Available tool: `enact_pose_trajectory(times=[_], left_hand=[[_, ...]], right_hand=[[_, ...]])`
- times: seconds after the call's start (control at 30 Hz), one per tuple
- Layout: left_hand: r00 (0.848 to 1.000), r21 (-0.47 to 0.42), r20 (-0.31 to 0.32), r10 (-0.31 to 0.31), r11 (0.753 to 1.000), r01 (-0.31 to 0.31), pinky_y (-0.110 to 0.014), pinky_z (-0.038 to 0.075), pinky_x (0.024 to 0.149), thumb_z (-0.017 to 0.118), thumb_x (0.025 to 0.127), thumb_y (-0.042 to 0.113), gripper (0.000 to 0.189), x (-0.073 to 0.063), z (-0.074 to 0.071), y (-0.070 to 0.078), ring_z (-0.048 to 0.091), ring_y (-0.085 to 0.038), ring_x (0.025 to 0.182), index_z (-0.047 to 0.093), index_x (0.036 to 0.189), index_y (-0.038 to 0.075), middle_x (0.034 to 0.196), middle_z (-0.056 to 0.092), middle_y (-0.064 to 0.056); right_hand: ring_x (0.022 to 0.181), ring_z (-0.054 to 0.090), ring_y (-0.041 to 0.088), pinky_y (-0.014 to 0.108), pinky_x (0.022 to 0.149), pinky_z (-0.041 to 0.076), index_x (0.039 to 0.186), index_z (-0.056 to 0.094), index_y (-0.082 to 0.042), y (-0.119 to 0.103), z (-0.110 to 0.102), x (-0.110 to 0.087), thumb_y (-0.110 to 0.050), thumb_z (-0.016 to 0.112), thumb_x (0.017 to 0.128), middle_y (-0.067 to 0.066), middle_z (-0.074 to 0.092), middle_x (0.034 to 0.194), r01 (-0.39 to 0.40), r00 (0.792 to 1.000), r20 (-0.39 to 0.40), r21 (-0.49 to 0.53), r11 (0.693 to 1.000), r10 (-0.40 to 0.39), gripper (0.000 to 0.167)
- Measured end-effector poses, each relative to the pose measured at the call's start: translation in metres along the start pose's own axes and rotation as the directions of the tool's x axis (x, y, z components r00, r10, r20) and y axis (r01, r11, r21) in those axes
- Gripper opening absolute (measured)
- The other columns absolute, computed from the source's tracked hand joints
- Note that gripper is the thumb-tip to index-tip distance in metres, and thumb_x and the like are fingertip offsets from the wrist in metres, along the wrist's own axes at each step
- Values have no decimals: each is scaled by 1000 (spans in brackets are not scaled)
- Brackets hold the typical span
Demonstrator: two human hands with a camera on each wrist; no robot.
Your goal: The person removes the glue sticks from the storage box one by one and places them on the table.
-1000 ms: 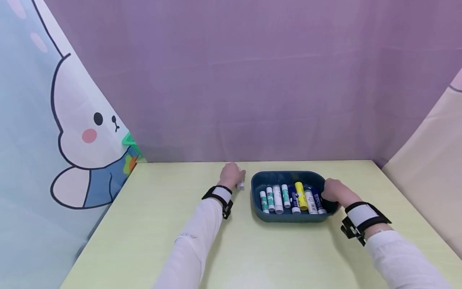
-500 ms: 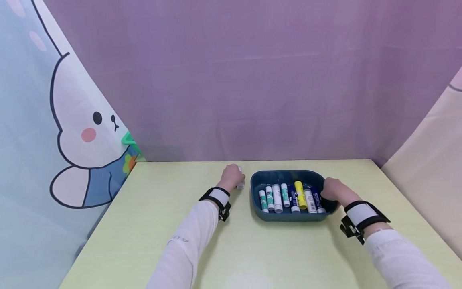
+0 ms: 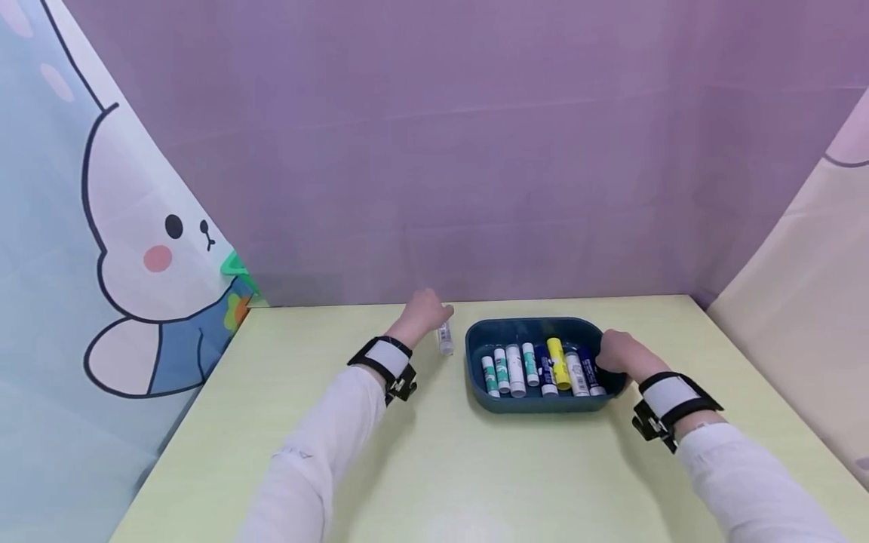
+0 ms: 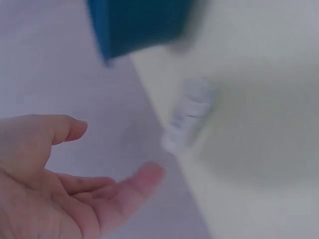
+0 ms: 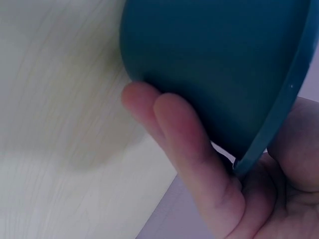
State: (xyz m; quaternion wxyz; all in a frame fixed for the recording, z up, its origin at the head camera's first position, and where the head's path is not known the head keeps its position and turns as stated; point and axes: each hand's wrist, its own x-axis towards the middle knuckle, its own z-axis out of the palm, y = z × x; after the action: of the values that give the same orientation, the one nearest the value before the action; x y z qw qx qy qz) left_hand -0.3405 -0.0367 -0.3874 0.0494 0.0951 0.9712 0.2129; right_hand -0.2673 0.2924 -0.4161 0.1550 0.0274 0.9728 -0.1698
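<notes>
A white glue stick [image 3: 445, 341] lies on the table, left of a dark blue tray [image 3: 543, 406]. My left hand [image 3: 422, 312] is just beside it; the left wrist view shows thumb and fingers apart, with a gap between them and the blurred glue stick [image 4: 189, 114]. Side by side inside the tray lie several glue sticks, among them a yellow one [image 3: 558, 363], a white one [image 3: 516, 371] and green-and-white ones. My right hand [image 3: 624, 353] grips the tray's right end, thumb side over the rim and fingers along the outer wall [image 5: 209, 64].
The pale yellow-green table [image 3: 462, 483] ends at the back against a purple cloth [image 3: 434, 166]. A cloth with a cartoon rabbit [image 3: 163, 264] hangs along the left side, and a cream cloth [image 3: 801, 302] along the right.
My left hand has let go of the glue stick and drawn slightly up and left, leaving more of it showing. The right hand keeps its grip on the tray.
</notes>
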Motion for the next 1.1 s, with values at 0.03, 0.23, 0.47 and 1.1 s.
enact_pose_trajectory(times=[0.03, 0.23, 0.47, 1.1], left_hand=[[1000, -9, 1, 8, 1000, -8, -37, 47, 87, 52, 95, 33, 38, -2, -5, 3, 57, -30, 104, 64, 92, -3, 113, 61, -19], [999, -32, 9, 47, 998, -47, -41, 42, 100, 52, 93, 44, 69, -21, -21, 30, 47, -33, 124, 38, 139, -6, 143, 39, -22], [991, -6, 34, 128, 992, -128, -40, 35, 107, 53, 92, 48, 84, -50, -12, 60, 30, -32, 138, 18, 148, -3, 152, 24, -22], [974, 220, 93, 208, 949, -224, -20, 34, 39, 57, 93, 10, 22, -67, 61, 92, 44, -9, 44, 61, 72, 7, 57, 51, 0]], right_hand=[[52, 64, 24, 32, 45, 53, 95, 49, 20, -1, 0, -1, 0, 47, 83, 25, 57, 79, 9, 1000, -5, -4, 1000, -9, 24], [56, 64, 24, 32, 48, 53, 91, 51, 19, -3, -1, -4, -1, 48, 83, 23, 58, 77, 20, 1000, -13, -34, 999, -20, 22], [56, 64, 25, 32, 48, 53, 95, 49, 21, 0, -2, -3, -1, 48, 84, 25, 57, 79, 1, 1000, 2, -28, 1000, -1, 25], [50, 65, 31, 34, 46, 54, 103, 43, 23, 6, -7, -3, 2, 44, 84, 35, 55, 87, -40, 998, 60, 114, 993, 34, 28]])
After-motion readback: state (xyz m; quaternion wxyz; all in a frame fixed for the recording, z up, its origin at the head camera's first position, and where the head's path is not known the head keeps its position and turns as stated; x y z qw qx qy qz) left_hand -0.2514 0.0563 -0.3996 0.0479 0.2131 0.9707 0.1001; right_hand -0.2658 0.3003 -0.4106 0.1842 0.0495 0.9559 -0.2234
